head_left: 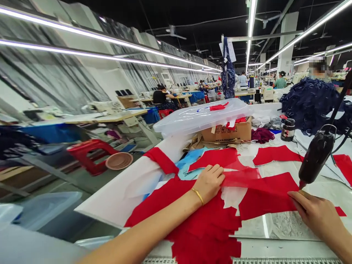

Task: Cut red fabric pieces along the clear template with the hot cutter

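Note:
My left hand (209, 182), with a thin gold bracelet on the wrist, has its fingers curled on the left end of a sheer red fabric strip (258, 182). My right hand (316, 212) pinches the strip's right end, so the strip is held taut between both hands over the white table (115, 198). Under it lie several red cut fabric pieces (209, 227). A black hanging tool (316, 156) dangles on a cord just above my right hand.
A clear plastic lid (200, 115) rests on a cardboard box (228, 132). A dark blue fabric heap (310, 102) and a small jar (288, 129) sit at the right. A red stool (89, 152) and a bowl (119, 160) stand on the floor at the left. Other people work at far tables.

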A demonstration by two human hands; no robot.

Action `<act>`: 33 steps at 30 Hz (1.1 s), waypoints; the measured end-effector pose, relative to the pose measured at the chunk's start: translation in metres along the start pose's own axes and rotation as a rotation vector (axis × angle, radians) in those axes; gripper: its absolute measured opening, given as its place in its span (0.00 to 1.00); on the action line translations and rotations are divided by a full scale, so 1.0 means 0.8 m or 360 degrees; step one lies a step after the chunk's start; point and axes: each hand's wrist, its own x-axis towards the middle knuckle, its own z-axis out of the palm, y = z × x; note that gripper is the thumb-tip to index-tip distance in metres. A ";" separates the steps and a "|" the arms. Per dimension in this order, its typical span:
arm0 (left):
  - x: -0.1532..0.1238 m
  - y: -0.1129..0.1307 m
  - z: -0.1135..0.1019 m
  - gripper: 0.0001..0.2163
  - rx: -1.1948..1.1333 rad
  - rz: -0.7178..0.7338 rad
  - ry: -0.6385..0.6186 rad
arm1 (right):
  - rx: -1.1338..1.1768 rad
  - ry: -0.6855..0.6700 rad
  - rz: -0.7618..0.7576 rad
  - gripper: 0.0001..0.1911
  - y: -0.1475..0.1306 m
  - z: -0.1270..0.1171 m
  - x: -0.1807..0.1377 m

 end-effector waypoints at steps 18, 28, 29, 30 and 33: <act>0.019 0.107 -0.004 0.13 -0.0123 0.0489 0.0526 | -0.0167 0.0089 0.0304 0.23 0.065 -0.044 -0.073; 0.033 0.110 -0.011 0.17 -0.0120 0.0554 0.0609 | -0.0239 0.0086 0.0289 0.21 0.067 -0.053 -0.078; 0.034 0.110 -0.011 0.17 -0.0115 0.0559 0.0615 | -0.0228 0.0057 0.0313 0.20 0.068 -0.053 -0.080; 0.035 0.110 -0.010 0.17 -0.0111 0.0562 0.0619 | -0.0216 0.0032 0.0335 0.19 0.069 -0.053 -0.082; 0.033 0.110 -0.004 0.18 -0.0112 0.0564 0.0598 | -0.0188 0.0010 0.0386 0.18 0.071 -0.053 -0.086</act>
